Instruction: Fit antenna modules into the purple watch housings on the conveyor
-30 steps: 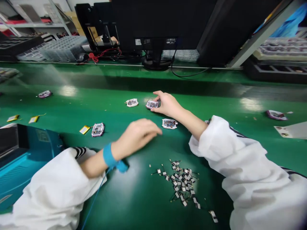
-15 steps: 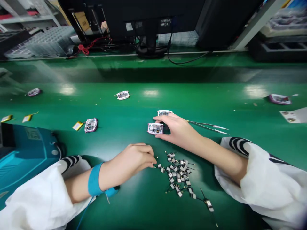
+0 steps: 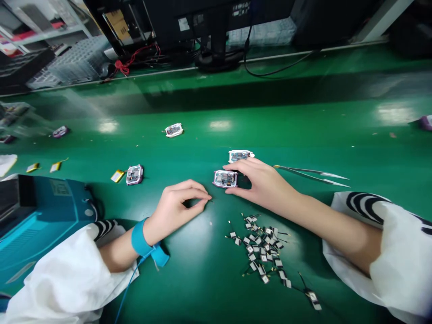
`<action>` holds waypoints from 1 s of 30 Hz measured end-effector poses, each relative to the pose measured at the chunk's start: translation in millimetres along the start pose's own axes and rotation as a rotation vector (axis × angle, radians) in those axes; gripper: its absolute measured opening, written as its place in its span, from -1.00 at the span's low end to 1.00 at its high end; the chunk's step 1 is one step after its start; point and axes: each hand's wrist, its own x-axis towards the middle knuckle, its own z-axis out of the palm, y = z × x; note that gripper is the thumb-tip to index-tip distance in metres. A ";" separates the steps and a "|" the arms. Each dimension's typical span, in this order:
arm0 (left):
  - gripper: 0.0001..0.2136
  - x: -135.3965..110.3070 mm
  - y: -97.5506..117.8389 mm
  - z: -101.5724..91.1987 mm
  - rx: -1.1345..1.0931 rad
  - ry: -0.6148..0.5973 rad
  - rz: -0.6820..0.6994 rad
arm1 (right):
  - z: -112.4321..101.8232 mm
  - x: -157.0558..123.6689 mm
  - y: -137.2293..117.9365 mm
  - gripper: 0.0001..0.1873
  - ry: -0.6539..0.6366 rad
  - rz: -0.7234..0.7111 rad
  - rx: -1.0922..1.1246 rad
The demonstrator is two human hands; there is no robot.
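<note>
My right hand (image 3: 261, 182) grips a small pink-rimmed circuit module (image 3: 225, 178) by its right side, resting it on the green belt (image 3: 303, 126). A second white module (image 3: 240, 155) lies just behind my fingers. My left hand (image 3: 178, 204), with a blue wrist strap (image 3: 143, 238), is pinched closed just left of the held module; something tiny sits at its fingertips, too small to name. A pile of several small wired parts (image 3: 265, 249) lies in front of my right forearm.
Metal tweezers (image 3: 310, 174) lie right of my right hand. More modules (image 3: 134, 174) (image 3: 174, 130) (image 3: 60, 131) and yellow flat cells (image 3: 117, 175) (image 3: 56, 166) dot the belt at left. A blue machine (image 3: 37, 211) stands at near left. A monitor stand and cables (image 3: 216, 58) line the back.
My right hand drew the pink-rimmed module from the far belt toward me. My left hand went to the parts pile, then moved up toward the module with fingers pinched.
</note>
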 end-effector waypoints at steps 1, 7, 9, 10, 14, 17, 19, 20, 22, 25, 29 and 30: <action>-0.92 -1.2 -1.7 -1.0 0.094 0.003 0.047 | 0.2 -0.2 0.4 -0.58 0.002 -0.001 0.003; -0.92 -8.2 -2.7 -8.8 0.372 -0.055 0.222 | 0.1 0.7 1.7 -0.56 0.014 -0.001 0.018; -0.90 -8.9 -2.6 -10.6 0.406 -0.101 0.280 | -1.0 0.0 2.2 -0.54 0.015 0.000 0.014; -0.88 -8.5 -2.6 -11.1 0.418 -0.123 0.300 | -1.8 -0.8 2.6 -0.52 0.016 -0.003 0.015; -0.86 1.2 -0.1 -9.1 0.417 -0.086 0.306 | -5.7 -4.6 4.3 -0.62 0.062 -0.027 0.055; -0.88 17.1 2.9 -4.1 0.373 0.030 0.287 | -7.1 -4.0 5.4 -0.83 0.111 -0.037 0.093; -0.89 28.2 3.5 -0.4 0.361 0.056 0.295 | -6.8 -2.6 6.1 -0.87 0.125 0.001 0.095; -0.90 32.8 3.4 1.2 0.366 0.046 0.304 | -6.5 -2.3 6.5 -0.87 0.127 0.028 0.099; -0.91 38.9 2.8 3.7 0.393 0.002 0.332 | -6.2 -3.4 7.6 -0.79 0.104 0.054 0.119; -0.90 41.2 3.4 5.6 0.433 -0.051 0.357 | -6.6 -9.2 9.6 -0.64 0.032 -0.017 0.139; -0.90 39.2 8.1 8.5 0.485 -0.067 0.331 | -6.2 -15.8 12.3 -0.51 -0.004 -0.059 0.121; -0.90 39.0 9.3 9.5 0.501 -0.070 0.323 | -5.8 -16.2 12.7 -0.51 0.001 -0.046 0.118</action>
